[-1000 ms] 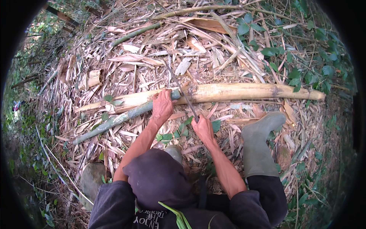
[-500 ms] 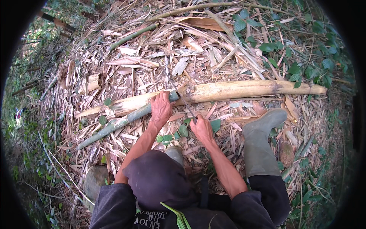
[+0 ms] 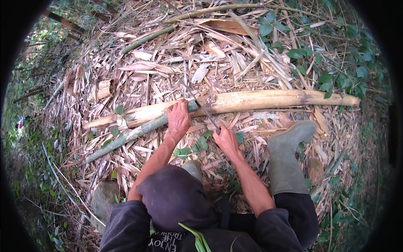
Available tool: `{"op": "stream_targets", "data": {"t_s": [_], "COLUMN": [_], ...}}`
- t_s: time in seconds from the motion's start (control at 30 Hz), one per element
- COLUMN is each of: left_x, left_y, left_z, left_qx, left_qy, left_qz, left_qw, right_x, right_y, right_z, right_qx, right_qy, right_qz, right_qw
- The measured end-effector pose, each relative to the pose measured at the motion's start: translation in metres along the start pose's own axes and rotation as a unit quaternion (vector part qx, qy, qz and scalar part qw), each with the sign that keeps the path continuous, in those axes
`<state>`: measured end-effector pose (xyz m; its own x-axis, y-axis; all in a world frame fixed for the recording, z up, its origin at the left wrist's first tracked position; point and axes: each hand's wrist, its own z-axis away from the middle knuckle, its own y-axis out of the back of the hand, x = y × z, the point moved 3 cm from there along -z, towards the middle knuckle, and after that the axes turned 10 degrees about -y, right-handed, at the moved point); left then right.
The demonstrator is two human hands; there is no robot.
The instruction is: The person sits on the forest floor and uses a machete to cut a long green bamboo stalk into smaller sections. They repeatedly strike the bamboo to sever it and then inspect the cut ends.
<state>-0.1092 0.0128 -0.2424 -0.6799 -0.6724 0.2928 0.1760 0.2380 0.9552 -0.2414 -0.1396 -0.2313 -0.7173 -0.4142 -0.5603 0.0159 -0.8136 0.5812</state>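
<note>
Left grip: the left hand (image 3: 178,119) is closed over the thin green bamboo stem (image 3: 134,134) near its upper end, palm down, pinning it so it cannot roll or kick.
Right grip: the right hand (image 3: 226,140) is wrapped shut around the handle of a long dark blade (image 3: 199,105), wrist low, so the steel can run up and away from the body.
Blade: it slants from the right hand toward eleven o'clock, crossing just beside the left hand's fingers; its edge seems to meet the stem's end, though I cannot tell exactly where it touches.
Green stem: it lies on the ground from the left hand down toward eight o'clock, its top end resting against the thick pale bamboo log (image 3: 252,101).
Pale log: it stretches from nine o'clock out to three o'clock across the middle, and looks to serve as a chopping block, since the stem's end is propped on it rather than on the soft litter.
Ground: dry bamboo sheaths and split strips (image 3: 201,54) cover everything, thickest toward twelve o'clock.
Boot: a grey-green rubber boot (image 3: 289,155) is planted at four o'clock of the hands, just below the log, bracing a crouch.
Greenery: broad leaves (image 3: 310,54) crowd in at two o'clock, well apart from the work.
</note>
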Motion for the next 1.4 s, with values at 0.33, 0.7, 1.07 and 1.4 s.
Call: {"op": "stream_targets", "data": {"t_s": [0.33, 0.7, 1.07, 1.4], "left_x": [0.0, -0.004, 0.002, -0.011], "left_y": [-0.001, 0.002, 0.007, 0.007], "left_z": [-0.003, -0.006, -0.003, 0.004], "left_qx": [0.003, 0.001, -0.035, -0.03], "left_qy": [0.018, 0.015, -0.001, 0.035], "left_qz": [-0.001, 0.018, 0.045, 0.042], "left_qw": [1.0, 1.0, 0.998, 0.998], "right_x": [-0.058, -0.037, 0.006, -0.066], "right_y": [0.022, 0.005, -0.024, 0.005], "right_z": [0.0, 0.006, 0.011, 0.044], "right_qx": [0.075, 0.041, -0.026, 0.1], "right_qy": [0.083, 0.003, -0.086, 0.0], "right_qz": [-0.126, -0.099, -0.043, -0.045], "right_qw": [0.986, 0.994, 0.995, 0.994]}}
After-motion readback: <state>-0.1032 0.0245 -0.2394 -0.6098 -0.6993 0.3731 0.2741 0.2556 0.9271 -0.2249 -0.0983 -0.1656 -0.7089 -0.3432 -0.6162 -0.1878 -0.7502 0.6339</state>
